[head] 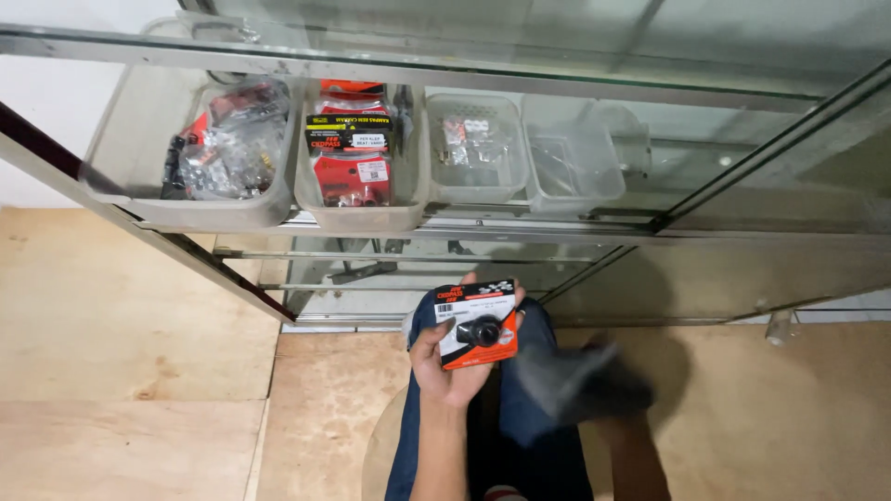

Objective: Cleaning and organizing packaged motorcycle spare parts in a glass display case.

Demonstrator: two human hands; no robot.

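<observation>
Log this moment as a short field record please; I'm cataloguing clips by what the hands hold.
left hand: left hand holds a small orange, black and white carded packet, black part in its blister
right hand: right hand motion-blurred, grip unclear
in front: glass cabinet
shelf: four clear bins; one bin holds similar red packets, another bin bagged parts
floor: plywood floor

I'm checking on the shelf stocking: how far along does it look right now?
Done: one clear bin on the glass shelf already holds red and black carded packs, and its neighbour holds bagged parts. In hand: the left hand holds another red carded pack with a black part below the shelf. The right hand is blurred, its grip unclear. Left: that pack is not yet in a bin.
</observation>
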